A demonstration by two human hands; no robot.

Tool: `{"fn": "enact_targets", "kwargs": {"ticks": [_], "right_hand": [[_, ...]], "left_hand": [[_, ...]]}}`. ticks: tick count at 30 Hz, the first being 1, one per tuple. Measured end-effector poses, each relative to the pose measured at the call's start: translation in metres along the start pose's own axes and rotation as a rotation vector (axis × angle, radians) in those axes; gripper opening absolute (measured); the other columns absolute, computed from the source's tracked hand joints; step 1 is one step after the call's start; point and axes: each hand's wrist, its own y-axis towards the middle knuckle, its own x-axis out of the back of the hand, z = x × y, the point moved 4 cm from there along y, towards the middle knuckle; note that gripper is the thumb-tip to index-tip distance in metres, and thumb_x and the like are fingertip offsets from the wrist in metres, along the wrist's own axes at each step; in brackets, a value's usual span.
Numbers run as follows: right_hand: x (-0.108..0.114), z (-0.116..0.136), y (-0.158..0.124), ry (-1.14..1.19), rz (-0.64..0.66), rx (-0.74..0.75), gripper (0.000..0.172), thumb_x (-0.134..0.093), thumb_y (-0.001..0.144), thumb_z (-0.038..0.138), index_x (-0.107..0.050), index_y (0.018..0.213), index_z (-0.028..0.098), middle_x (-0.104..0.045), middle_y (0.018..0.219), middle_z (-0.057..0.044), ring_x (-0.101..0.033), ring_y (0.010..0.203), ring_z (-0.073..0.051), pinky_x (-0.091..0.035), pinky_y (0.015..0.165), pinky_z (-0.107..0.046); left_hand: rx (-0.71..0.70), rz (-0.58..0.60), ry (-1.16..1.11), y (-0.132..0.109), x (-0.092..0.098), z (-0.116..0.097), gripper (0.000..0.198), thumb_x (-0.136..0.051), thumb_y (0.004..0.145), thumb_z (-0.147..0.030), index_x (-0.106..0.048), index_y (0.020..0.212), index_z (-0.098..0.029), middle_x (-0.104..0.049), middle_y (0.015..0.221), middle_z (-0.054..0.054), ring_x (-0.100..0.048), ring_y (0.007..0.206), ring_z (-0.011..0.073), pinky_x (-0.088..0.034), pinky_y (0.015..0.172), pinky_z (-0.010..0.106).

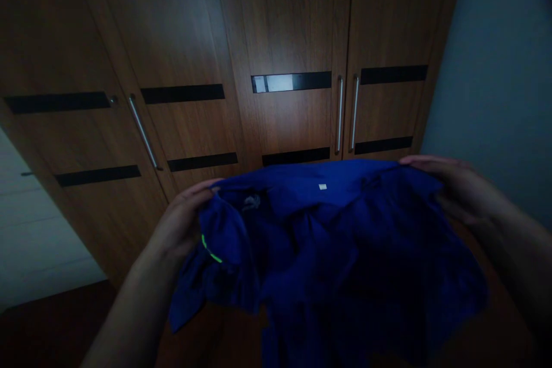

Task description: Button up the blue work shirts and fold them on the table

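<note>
Ideally, left hand (pixel 181 225) and right hand (pixel 451 187), fingers pinching far corners of the crumpled blue fabric garment (pixel 336 241), should pull level and taut.

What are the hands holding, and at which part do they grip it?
A blue garment. The left hand grips its upper left edge, the right hand its upper right edge; the rest hangs loose below.

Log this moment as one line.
left hand: grips blue garment top edge | right hand: grips top edge | garment: spread between hands | behind: wooden wardrobe
</note>
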Motion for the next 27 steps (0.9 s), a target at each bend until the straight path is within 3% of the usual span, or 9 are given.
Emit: {"fn": "enact_targets", "kwargs": {"ticks": [2, 4, 7, 11, 15, 18, 20, 23, 27], "right_hand": [[-0.008, 0.044, -0.007, -0.007, 0.013, 0.079, 0.02, -0.062, 0.079, 0.035, -0.069, 0.095, 0.027, -0.07, 0.076, 0.001, -0.065, 0.06, -0.011, -0.05, 0.046, -0.016], [-0.021, 0.087, -0.014, -0.063, 0.004, 0.269, 0.016, -0.061, 0.081, 0.034, -0.07, 0.094, 0.029, -0.071, 0.088, 0.0, -0.068, 0.08, -0.014, -0.056, 0.065, -0.019], [-0.038, 0.134, -0.019, -0.202, -0.11, 0.542, 0.024, -0.062, 0.08, 0.023, -0.067, 0.101, 0.033, -0.07, 0.099, 0.001, -0.067, 0.092, -0.018, -0.055, 0.086, -0.033], [-0.067, 0.154, 0.001, -0.655, -0.182, 0.799, 0.045, -0.056, 0.081, 0.017, -0.054, 0.126, 0.025, -0.066, 0.115, -0.004, -0.061, 0.107, -0.022, -0.047, 0.098, -0.043], [-0.108, 0.12, 0.052, -1.095, -0.151, 0.802, 0.058, -0.052, 0.081, 0.014, -0.039, 0.136, 0.004, -0.053, 0.13, -0.02, -0.049, 0.121, -0.033, -0.037, 0.102, -0.052], [-0.136, 0.071, 0.084, -0.978, 0.004, 0.588, 0.047, -0.05, 0.087, 0.019, -0.043, 0.13, 0.003, -0.051, 0.13, -0.022, -0.044, 0.122, -0.033, -0.032, 0.103, -0.054], [-0.151, 0.037, 0.091, -0.866, 0.114, 0.473, 0.041, -0.049, 0.091, 0.026, -0.046, 0.128, 0.009, -0.048, 0.132, -0.016, -0.046, 0.12, -0.027, -0.036, 0.101, -0.05], [-0.163, -0.01, 0.08, -0.821, 0.199, 0.409, 0.035, -0.051, 0.092, 0.034, -0.052, 0.121, 0.015, -0.054, 0.123, -0.008, -0.055, 0.107, -0.021, -0.047, 0.09, -0.043], [-0.159, -0.066, 0.051, -0.793, 0.292, 0.337, 0.035, -0.056, 0.089, 0.036, -0.054, 0.118, 0.016, -0.057, 0.118, -0.007, -0.059, 0.1, -0.022, -0.051, 0.083, -0.042]], "left_hand": [[-0.107, 0.014, -0.037, -0.006, -0.013, -0.033, 0.033, -0.066, 0.069, -0.017, -0.067, 0.102, -0.018, -0.074, 0.078, 0.0, -0.066, 0.06, 0.0128, -0.056, 0.054, 0.021], [-0.278, 0.011, -0.013, -0.011, -0.028, -0.065, 0.029, -0.061, 0.074, -0.019, -0.068, 0.103, -0.02, -0.074, 0.083, -0.002, -0.067, 0.067, 0.0135, -0.058, 0.06, 0.023], [-0.598, 0.014, 0.131, -0.014, -0.052, -0.102, 0.032, -0.056, 0.078, -0.017, -0.066, 0.107, -0.028, -0.072, 0.099, -0.005, -0.067, 0.092, 0.0171, -0.056, 0.086, 0.031], [-0.879, 0.162, 0.334, 0.01, -0.086, -0.108, 0.052, -0.058, 0.078, -0.017, -0.05, 0.129, -0.024, -0.061, 0.127, -0.001, -0.053, 0.12, 0.022, -0.038, 0.107, 0.045], [-0.888, 0.214, 0.731, 0.067, -0.115, -0.066, 0.08, -0.063, 0.074, -0.02, -0.026, 0.144, -0.02, -0.034, 0.15, 0.009, -0.031, 0.137, 0.0279, -0.024, 0.113, 0.048], [-0.721, 0.199, 0.946, 0.107, -0.132, -0.02, 0.092, -0.064, 0.07, -0.019, -0.014, 0.146, -0.007, -0.021, 0.153, 0.021, -0.02, 0.14, 0.0313, -0.017, 0.115, 0.047], [-0.556, 0.266, 1.039, 0.122, -0.139, 0.013, 0.096, -0.066, 0.068, -0.021, -0.011, 0.146, -0.003, -0.012, 0.154, 0.025, -0.016, 0.141, 0.032, -0.018, 0.114, 0.043], [-0.437, 0.351, 1.091, 0.124, -0.138, 0.056, 0.088, -0.065, 0.07, -0.024, -0.021, 0.144, -0.006, -0.024, 0.151, 0.023, -0.028, 0.137, 0.032, -0.027, 0.11, 0.041], [-0.315, 0.409, 1.187, 0.103, -0.107, 0.103, 0.063, -0.062, 0.073, -0.026, -0.045, 0.132, -0.014, -0.055, 0.132, 0.016, -0.055, 0.117, 0.028, -0.042, 0.098, 0.036]]}}
